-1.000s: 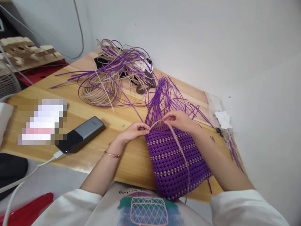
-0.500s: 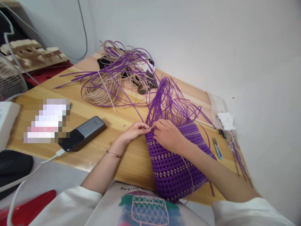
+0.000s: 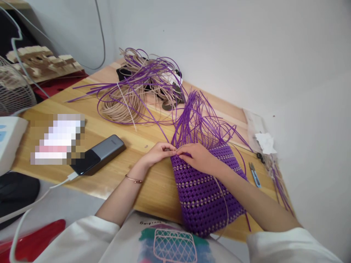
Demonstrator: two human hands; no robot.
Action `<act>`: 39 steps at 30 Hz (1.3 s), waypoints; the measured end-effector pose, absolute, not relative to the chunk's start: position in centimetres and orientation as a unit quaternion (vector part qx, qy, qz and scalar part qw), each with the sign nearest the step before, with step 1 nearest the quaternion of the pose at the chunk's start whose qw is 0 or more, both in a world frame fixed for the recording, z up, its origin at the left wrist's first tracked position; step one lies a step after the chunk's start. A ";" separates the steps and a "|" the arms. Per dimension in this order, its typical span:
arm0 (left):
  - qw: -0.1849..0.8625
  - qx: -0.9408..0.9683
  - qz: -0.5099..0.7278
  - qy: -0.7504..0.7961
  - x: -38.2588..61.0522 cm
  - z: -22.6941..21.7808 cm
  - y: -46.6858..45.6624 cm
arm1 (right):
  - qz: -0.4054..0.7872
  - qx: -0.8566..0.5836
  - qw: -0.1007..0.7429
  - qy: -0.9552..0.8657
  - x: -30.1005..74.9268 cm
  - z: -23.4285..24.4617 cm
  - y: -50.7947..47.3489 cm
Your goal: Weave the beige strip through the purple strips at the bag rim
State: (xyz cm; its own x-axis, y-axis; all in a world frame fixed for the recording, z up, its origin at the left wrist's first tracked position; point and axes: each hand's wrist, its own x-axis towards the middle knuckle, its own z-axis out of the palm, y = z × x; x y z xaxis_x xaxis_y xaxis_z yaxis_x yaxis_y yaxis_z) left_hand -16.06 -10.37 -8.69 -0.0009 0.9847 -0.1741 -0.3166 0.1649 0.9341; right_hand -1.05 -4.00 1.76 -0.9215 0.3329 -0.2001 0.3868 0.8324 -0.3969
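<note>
A purple woven basket [image 3: 203,204] with beige rows lies tilted at the table's front edge, loose purple strands [image 3: 189,113] fanning out from its far end. At its upper left corner my left hand [image 3: 159,153] pinches, thumb against fingers, on the weave's edge. My right hand [image 3: 199,157] meets it there, thumb and forefinger closed at the same spot. The fingertips hide most of what they grip; it appears to be a strand end. A beige strand [image 3: 225,201] hangs from under my right wrist down across the basket.
Coiled beige and purple cord [image 3: 123,106] lies at the back. A power bank [image 3: 109,146] with a white cable [image 3: 59,185] and a blurred-out phone [image 3: 59,138] lie on the left. Blue thread snips [image 3: 255,175] and a crumpled white paper [image 3: 265,143] are at the right.
My right hand's fingers have moved down and closed in against my left fingertips; the light strand end seen between the hands is now covered. The whole view has shifted slightly.
</note>
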 end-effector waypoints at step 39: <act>0.616 0.356 0.525 0.467 -16.1 -9.4 -9.9 | -0.381 0.052 0.205 0.900 -5.3 0.3 0.9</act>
